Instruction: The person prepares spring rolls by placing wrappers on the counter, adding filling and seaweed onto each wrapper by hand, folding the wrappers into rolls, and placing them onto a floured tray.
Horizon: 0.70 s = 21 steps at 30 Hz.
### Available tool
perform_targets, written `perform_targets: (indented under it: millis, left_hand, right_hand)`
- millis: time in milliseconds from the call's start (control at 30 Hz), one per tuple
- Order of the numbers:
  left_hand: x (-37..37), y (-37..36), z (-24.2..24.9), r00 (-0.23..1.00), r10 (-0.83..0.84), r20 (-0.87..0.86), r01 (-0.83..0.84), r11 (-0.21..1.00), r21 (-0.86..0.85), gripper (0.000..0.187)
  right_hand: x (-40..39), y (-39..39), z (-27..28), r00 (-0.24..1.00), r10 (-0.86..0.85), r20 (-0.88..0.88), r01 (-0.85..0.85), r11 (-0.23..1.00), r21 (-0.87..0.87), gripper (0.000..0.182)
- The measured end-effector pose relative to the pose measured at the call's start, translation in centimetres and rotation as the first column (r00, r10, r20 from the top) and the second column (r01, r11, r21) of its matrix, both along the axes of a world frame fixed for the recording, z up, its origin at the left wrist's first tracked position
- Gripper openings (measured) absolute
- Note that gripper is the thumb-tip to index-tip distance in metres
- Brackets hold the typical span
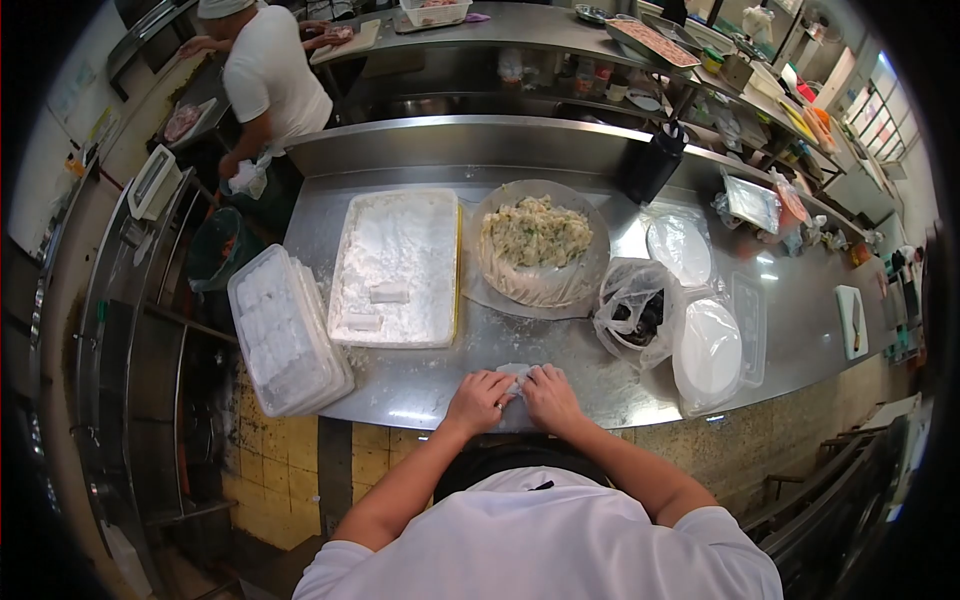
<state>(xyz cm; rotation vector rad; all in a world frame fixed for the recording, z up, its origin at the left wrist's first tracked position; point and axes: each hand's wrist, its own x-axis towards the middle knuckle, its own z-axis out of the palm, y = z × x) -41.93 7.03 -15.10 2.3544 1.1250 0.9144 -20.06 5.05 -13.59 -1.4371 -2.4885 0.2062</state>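
Curling over white piece (516, 371), both grips (482, 401) (552, 398)

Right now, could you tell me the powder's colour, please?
The powder is white, best seen in the head view.

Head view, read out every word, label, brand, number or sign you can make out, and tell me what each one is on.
No readable text anywhere in it.
Whitish piece at the hands: no lettering visible.
White tray: none visible.
Dark bottle: none that I can make out.
Containers under the back counter: too small and blurred.
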Motion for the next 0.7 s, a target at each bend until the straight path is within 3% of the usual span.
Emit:
perform_targets:
  millis: [133, 233, 333, 400, 467, 567, 667, 700]
  left_hand:
    - [-0.2, 0.0, -0.3, 0.999, -0.006, -0.048, 0.007, 1.000, 0.009, 0.041]
    - [-0.1, 0.1, -0.5, 0.997, 0.002, -0.075, -0.001, 1.000, 0.025, 0.042]
    - [-0.4, 0.0, -0.1, 0.994, -0.021, -0.104, 0.018, 0.999, -0.034, 0.043]
    - [-0.3, 0.0, -0.4, 0.996, -0.014, -0.086, 0.012, 1.000, -0.020, 0.044]
    - [-0.4, -0.3, -0.7, 0.997, -0.007, -0.079, 0.005, 1.000, -0.021, 0.045]
    - [-0.5, -0.3, -0.9, 0.996, -0.005, -0.085, 0.003, 1.000, -0.023, 0.047]
    - [-0.6, -0.3, -1.2, 0.996, -0.001, -0.089, -0.001, 1.000, -0.021, 0.047]
    - [-0.6, -0.4, -1.2, 0.997, 0.003, -0.083, -0.004, 1.000, -0.022, 0.047]
  right_hand:
    - [0.4, -0.6, -0.4, 1.000, 0.009, -0.028, -0.006, 0.996, 0.093, 0.030]
    - [0.9, -0.5, -0.6, 1.000, 0.018, -0.002, -0.018, 1.000, 0.009, 0.046]
    - [0.6, 0.9, 0.9, 0.968, -0.154, -0.196, 0.117, 0.975, -0.191, 0.065]
    - [1.2, 3.5, 3.9, 0.887, -0.353, -0.298, 0.303, 0.931, -0.201, 0.073]
    - [2.1, 7.0, 8.7, 0.796, -0.552, -0.247, 0.453, 0.815, -0.362, 0.071]
    - [4.1, 10.6, 8.6, 0.845, -0.534, 0.025, 0.516, 0.802, -0.303, 0.072]
    - [3.1, 11.7, 9.2, 0.893, -0.435, 0.112, 0.433, 0.766, -0.476, 0.075]
    - [2.6, 12.1, 8.7, 0.903, -0.428, 0.038, 0.382, 0.761, -0.524, 0.074]
